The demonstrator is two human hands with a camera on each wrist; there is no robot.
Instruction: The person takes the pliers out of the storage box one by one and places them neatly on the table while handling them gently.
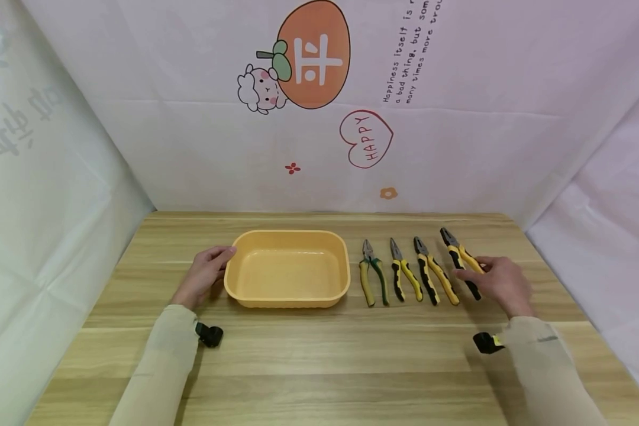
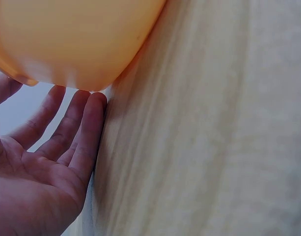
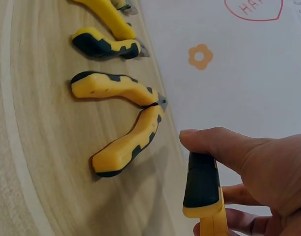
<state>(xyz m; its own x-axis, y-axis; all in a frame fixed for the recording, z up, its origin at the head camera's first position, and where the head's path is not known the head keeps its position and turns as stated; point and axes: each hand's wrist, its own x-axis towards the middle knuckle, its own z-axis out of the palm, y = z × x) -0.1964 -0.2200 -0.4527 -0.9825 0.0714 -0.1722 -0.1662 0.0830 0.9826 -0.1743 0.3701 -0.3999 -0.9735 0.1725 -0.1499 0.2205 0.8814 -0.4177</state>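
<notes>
An orange-yellow plastic basin (image 1: 287,299) stands on the table, left of the middle. My left hand (image 1: 206,272) is at its left end, thumb at the rim; in the left wrist view the fingertips (image 2: 94,101) touch its outer wall. At the right, my right hand (image 1: 503,284) grips a pair of yellow-and-black pliers (image 1: 451,239) by the handles, thumb on the black grip (image 3: 202,182). Left of it lie yellow-and-black pliers (image 1: 431,272), smaller long-nose pliers (image 1: 404,272) and green-handled pliers (image 1: 373,272), jaws pointing to the back.
The wood-grain table (image 1: 319,367) ends at a white printed cloth (image 1: 218,160) hanging behind it. More cloth hangs at the left and right sides. A small black camera (image 1: 210,335) sits at the left wrist, another camera (image 1: 488,342) at the right.
</notes>
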